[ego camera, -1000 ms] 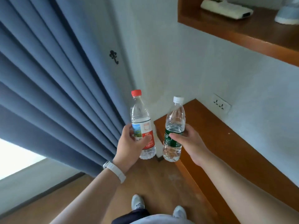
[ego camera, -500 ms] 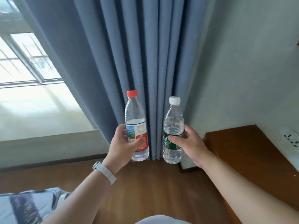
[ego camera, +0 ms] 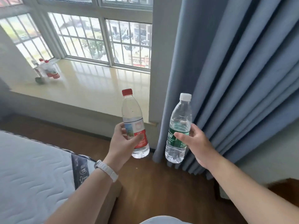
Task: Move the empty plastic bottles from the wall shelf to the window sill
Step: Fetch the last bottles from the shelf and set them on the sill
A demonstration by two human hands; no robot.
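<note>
My left hand (ego camera: pixel 122 143) grips a clear empty bottle with a red cap and red label (ego camera: pixel 133 117), held upright over the wooden floor. My right hand (ego camera: pixel 195 143) grips a clear empty bottle with a white cap and green label (ego camera: pixel 179 126), tilted slightly right, in front of the curtain. The cream window sill (ego camera: pixel 90 88) spreads ahead and to the left, beyond both bottles. At its far left corner stand several red-capped bottles (ego camera: pixel 48 70). The wall shelf is out of view.
A blue curtain (ego camera: pixel 234 70) hangs at the right, reaching the floor. A white mattress (ego camera: pixel 32 172) fills the lower left. Barred window panes (ego camera: pixel 100 39) back the sill. A dark wooden surface (ego camera: pixel 284 189) shows at the lower right edge.
The view has swung left from the wall corner and curtain to the window and sill. Both hands still hold their bottles in front of me; the mattress has come into view.
</note>
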